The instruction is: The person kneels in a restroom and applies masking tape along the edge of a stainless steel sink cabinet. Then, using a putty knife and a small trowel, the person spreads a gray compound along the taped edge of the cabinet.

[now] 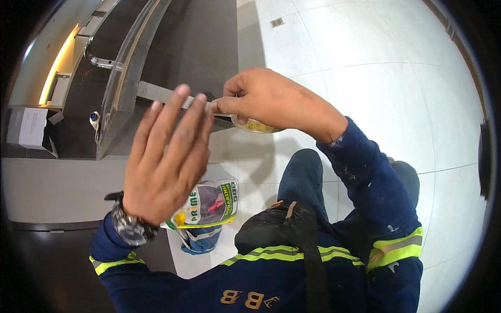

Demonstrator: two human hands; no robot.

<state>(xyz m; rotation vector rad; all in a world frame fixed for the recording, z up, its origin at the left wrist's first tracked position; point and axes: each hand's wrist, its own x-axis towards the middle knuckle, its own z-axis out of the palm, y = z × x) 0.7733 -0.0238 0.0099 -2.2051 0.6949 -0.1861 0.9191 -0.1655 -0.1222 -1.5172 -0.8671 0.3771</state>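
Note:
My right hand (261, 99) is closed around a roll of tape (254, 125) with a yellow printed inner ring. Its thumb and finger pinch at the end of a pale strip (154, 93), which runs left to the upright grey panel (122, 83). Part of the strip is hidden behind my left hand (167, 161). That hand is open, its fingers stretched out and held near the strip; whether they touch it I cannot tell. A dark watch (131, 227) is on my left wrist.
A chrome faucet (99, 60) stands beyond the panel. At the left are a white box (34, 128) and a small blue-tipped tube (94, 119). A printed adhesive bag (209, 206) and a blue bag (202, 241) sit below, by white floor tiles (376, 104).

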